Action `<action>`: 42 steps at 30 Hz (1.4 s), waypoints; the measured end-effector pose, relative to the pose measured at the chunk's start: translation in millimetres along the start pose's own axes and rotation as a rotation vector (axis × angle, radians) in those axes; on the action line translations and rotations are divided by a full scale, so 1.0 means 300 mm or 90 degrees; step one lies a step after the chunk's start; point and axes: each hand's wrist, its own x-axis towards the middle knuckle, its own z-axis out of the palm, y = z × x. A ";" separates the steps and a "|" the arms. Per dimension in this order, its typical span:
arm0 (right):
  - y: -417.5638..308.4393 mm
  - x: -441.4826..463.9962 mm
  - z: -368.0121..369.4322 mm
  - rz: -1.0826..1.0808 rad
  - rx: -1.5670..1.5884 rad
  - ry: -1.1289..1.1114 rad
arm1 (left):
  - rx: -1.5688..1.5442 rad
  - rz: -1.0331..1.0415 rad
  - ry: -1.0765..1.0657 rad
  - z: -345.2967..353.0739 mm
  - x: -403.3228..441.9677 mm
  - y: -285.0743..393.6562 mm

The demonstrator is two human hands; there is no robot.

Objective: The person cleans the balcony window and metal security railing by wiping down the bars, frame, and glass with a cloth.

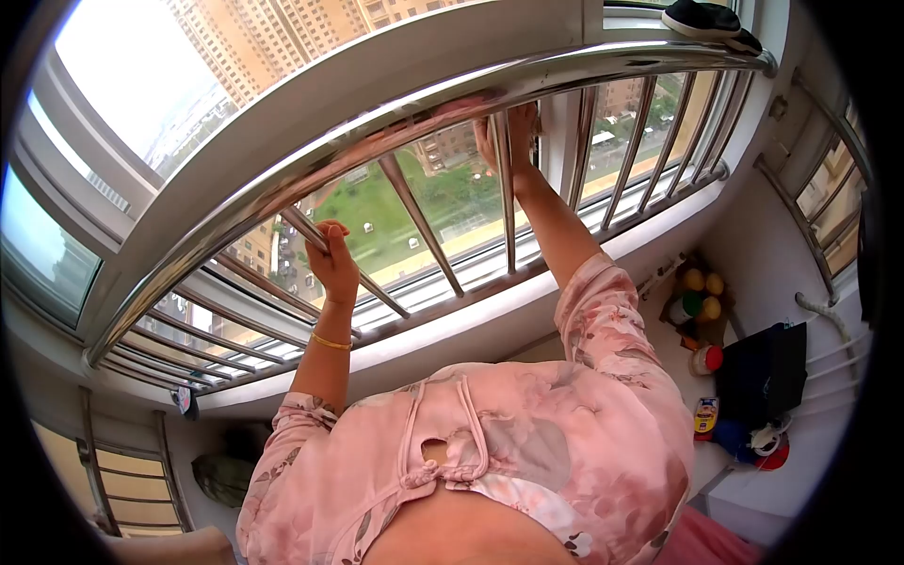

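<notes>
A curved metal railing (414,122) with vertical bars runs across the window in front of me. My left hand (331,262) is closed around one slanting bar (303,226), and a yellow bracelet (330,343) circles that wrist. Farther right, my right hand (516,139) reaches between the bars under the top rail, beside a bar (508,207). Its fingers are partly behind that bar, so their grip cannot be made out.
Dark shoes (704,21) rest at the top right by the window. Low on the right are yellow round items (702,282), a red-lidded jar (706,359) and a black bag (763,367). Grass and buildings show through the glass.
</notes>
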 end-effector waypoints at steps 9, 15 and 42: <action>0.122 0.044 -0.067 -0.105 -0.109 0.027 | 0.047 -0.023 0.027 0.017 -0.009 0.036; 0.059 -0.265 -0.014 0.128 -0.127 0.022 | 0.059 -0.038 -0.012 0.001 -0.011 0.040; 0.022 -0.760 -0.047 0.405 -0.037 -0.198 | 0.039 -0.022 -0.007 -0.010 -0.011 0.004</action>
